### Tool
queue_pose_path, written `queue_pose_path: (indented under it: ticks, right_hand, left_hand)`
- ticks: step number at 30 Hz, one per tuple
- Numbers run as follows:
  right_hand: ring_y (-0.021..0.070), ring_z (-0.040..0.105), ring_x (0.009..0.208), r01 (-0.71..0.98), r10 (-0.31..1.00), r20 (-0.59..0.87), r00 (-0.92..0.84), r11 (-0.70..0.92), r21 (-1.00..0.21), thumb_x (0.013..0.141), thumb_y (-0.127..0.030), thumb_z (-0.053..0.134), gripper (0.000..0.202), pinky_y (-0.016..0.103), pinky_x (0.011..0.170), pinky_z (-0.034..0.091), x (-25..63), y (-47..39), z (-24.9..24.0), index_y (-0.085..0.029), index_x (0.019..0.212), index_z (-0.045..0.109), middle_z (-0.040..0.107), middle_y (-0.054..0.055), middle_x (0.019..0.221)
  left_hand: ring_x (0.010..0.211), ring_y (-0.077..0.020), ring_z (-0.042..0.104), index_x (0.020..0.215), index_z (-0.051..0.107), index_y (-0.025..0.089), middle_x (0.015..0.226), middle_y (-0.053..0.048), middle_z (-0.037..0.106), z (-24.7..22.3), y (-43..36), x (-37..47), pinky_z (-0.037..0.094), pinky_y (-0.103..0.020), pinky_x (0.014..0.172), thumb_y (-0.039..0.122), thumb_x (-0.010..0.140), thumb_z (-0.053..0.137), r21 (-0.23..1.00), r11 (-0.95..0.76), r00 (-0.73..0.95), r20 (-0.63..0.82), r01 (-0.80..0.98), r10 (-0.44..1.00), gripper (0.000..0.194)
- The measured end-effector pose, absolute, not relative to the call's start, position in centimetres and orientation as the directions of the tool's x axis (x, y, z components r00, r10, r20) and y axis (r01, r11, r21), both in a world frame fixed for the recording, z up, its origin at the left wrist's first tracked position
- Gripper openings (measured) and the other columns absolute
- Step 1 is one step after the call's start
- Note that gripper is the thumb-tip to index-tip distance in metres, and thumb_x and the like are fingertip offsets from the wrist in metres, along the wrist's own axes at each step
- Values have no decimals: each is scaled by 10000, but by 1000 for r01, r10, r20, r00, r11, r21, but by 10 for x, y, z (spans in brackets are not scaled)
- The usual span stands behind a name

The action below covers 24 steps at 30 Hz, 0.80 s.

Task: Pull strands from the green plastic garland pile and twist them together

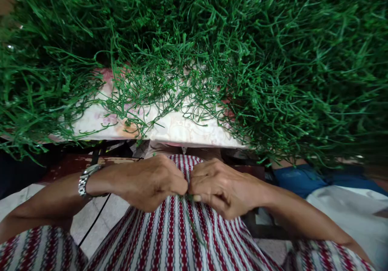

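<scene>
My left hand (148, 181), with a metal-banded watch (86, 181) on its wrist, is closed in front of my striped top. Right beside it, knuckles almost touching, my right hand (222, 187) is closed as well. Between their fingertips both pinch a thin green stem (194, 226), which hangs down over the red and white stripes and is slightly blurred. Its upper end is hidden by the fingers. Just beyond my hands, a big heap of thin green stems (287, 68) with small buds or tips lies on the table.
A pale flowered cloth (182, 129) covers the table's near edge, with loose stems scattered over it. Stems overhang the edge at left and right. White sacking (348, 210) and blue cloth (294, 180) lie at the right. A dark cord (95, 218) runs down at the lower left.
</scene>
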State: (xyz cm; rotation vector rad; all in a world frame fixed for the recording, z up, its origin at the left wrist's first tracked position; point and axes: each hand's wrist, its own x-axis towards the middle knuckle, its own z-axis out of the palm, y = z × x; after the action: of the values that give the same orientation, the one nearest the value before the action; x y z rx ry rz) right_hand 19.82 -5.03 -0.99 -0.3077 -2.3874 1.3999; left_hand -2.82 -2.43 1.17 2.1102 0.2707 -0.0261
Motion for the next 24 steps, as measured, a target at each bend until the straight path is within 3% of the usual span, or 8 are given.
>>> queue_pose_path:
  ticks: [3,5,9,16,19,24]
  right_hand:
    - [101,410,583,15,553,237,-799,412,-911,870,-149,384,198,251,587,343,217,-43,-1,-165,704,491,434,-6,583]
    - [108,430,632,91,682,274,-678,448,-890,859,-144,438,136,258,613,347,221,-34,-2,-158,749,517,470,9,637]
    - [155,492,838,109,787,265,-558,386,-916,901,-251,409,157,298,745,395,197,-19,-20,-168,811,506,521,54,824]
    - [90,413,628,3,907,12,-421,15,-1000,922,-368,369,215,215,582,376,154,-27,-51,-177,857,443,420,-10,722]
    - [85,379,611,22,929,-21,-369,-14,-1000,914,-368,392,206,208,568,357,152,-29,-57,-178,843,423,383,-23,693]
    - [96,426,676,73,940,-17,-342,9,-997,913,-338,400,184,218,624,385,150,-31,-63,-168,959,457,452,-1,761]
  left_hand:
    - [548,-97,469,659,526,164,582,4,530,15,-16,-41,346,-229,536,25,767,396,895,-342,892,-121,288,435,219]
    - [519,-77,453,693,570,152,583,13,532,14,-11,-39,326,-201,493,93,801,448,917,-226,769,-119,327,628,173]
    - [518,-61,406,662,564,135,571,34,480,1,-9,-18,314,-177,486,168,767,542,951,-39,560,-147,307,815,112]
    - [524,-51,388,660,516,135,577,41,443,-24,-13,-6,317,-163,482,184,751,573,986,110,351,-149,128,925,118]
    - [498,-43,371,668,522,135,570,42,439,-28,-13,-7,289,-158,449,179,744,581,985,125,279,-153,118,948,107]
    - [442,-30,336,703,537,141,546,58,426,-35,-14,-4,271,-160,418,179,745,582,985,165,254,-173,55,951,72]
